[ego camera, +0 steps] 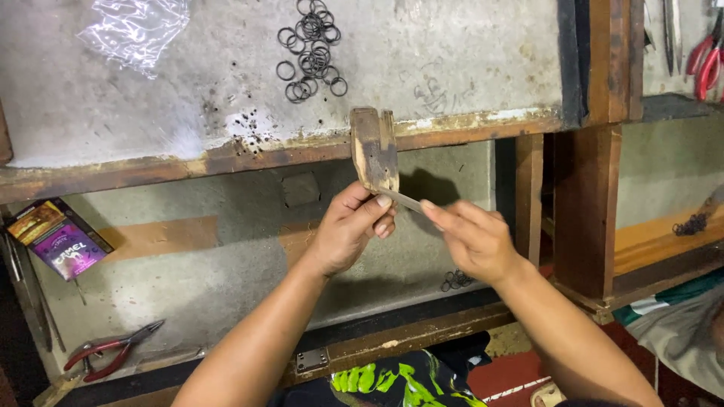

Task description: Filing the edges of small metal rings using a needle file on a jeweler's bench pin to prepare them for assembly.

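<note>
Head view: the left hand (351, 226) and right hand (471, 237) meet at centre frame, below the front edge of the worktop (452, 53). A thin flat metal strip (400, 200) spans between them; the left grip pinches its near end with thumb and fingers, and the right grip closes on the other end with its fingertips. The strip lies just under a worn wooden peg (375, 147) projecting from the worktop edge. A cluster of dark rings (311, 49) lies above on the worktop. Clear plastic wrap (136, 26) sits upper left. Red-handled pliers (113, 353) lie lower left on the lower shelf (226, 279).
</note>
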